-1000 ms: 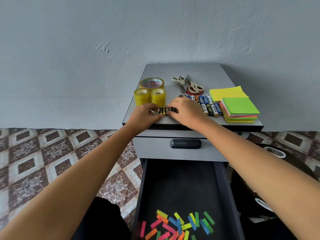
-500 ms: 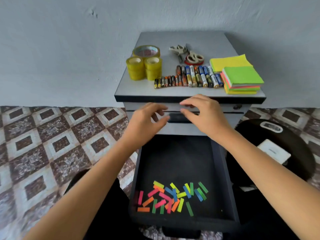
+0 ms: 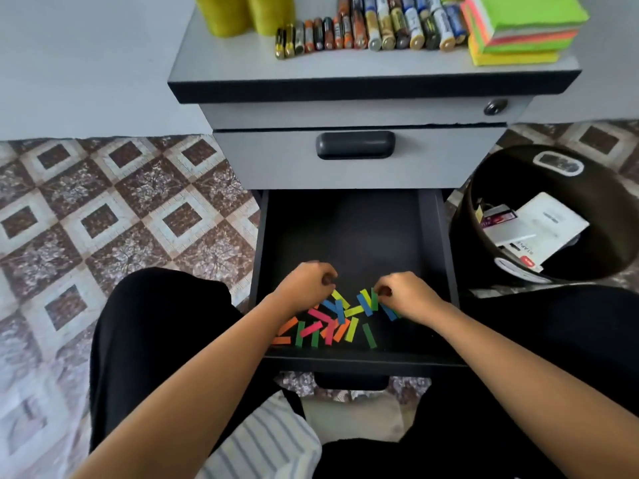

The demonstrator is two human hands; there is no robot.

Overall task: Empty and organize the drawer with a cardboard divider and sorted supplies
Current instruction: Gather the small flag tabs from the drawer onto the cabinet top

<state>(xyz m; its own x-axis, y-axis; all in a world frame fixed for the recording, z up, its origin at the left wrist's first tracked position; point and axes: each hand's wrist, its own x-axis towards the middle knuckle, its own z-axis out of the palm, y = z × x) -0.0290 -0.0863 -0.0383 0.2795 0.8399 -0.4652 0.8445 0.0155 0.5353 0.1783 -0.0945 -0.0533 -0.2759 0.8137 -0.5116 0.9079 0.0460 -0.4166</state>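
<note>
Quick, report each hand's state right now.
Left hand: fingers curled over the coloured paper strips; a hold cannot be told.
Right hand: fingers pinch a green paper strip.

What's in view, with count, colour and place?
tape rolls: two, yellow, cabinet top, left
batteries: one row, mixed colours, cabinet top, middle
sticky notes: one stack, neon, green on top, cabinet top, right
cabinet: one, grey
closed drawer: one, grey, dark handle
open drawer: one, black, pulled out
strips: many, mixed colours, scattered at open drawer's front
bin: one, black, right of cabinet
boxes: a few, mostly white, inside bin
floor: patterned brown and white tiles
left hand: fingers curled, over the strips
right hand: fingers curled, at a green strip
</note>
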